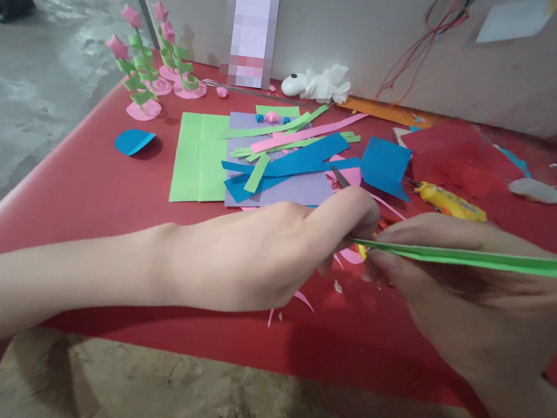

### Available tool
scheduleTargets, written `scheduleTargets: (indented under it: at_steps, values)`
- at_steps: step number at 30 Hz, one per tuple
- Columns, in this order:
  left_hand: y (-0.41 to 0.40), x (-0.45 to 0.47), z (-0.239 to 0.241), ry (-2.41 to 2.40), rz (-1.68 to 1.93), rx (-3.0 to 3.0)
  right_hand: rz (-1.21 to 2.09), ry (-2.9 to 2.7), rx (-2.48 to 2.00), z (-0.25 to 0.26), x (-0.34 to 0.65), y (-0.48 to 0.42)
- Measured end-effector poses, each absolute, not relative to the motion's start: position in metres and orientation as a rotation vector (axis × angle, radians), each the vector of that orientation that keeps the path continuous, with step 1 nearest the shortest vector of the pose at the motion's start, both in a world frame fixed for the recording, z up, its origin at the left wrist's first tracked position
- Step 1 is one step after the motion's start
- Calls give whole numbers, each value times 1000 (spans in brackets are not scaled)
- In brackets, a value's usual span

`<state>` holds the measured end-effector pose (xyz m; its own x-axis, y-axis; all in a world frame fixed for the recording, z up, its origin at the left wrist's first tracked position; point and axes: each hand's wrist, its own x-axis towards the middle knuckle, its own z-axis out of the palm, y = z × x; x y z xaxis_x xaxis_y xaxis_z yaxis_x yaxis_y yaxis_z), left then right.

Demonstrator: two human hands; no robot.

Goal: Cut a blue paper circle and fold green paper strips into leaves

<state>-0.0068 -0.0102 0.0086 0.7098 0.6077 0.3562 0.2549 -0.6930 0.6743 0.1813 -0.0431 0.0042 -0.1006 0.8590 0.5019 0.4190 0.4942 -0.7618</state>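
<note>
From my head view, my left hand [263, 254] and right hand [456, 283] meet over the red desk [84, 193] — fingers of both pinched shut on a folded green paper strip [464, 258], held level just before the scrap pile [289, 156].

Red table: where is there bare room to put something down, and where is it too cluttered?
The red table is bare on its near left, between the blue paper circle, the green sheet and the left hand. The near edge under both hands is bare too. The paper pile is crowded, as is the right around the yellow cutter.
</note>
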Motion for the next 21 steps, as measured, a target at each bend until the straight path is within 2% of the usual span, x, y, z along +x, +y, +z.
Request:
scheduleTargets:
  at_steps: [8, 14, 21]
  values:
    - [-8, -10, 11, 540, 479, 2072, 616, -1623, -1312, 6, 184, -42]
    - [-6, -8, 14, 522, 528, 2027, 779, -1616, -1273, 4, 187, -38]
    - [-9, -8, 17, 559, 485, 2176, 698, -1632, -1197, 6, 183, -40]
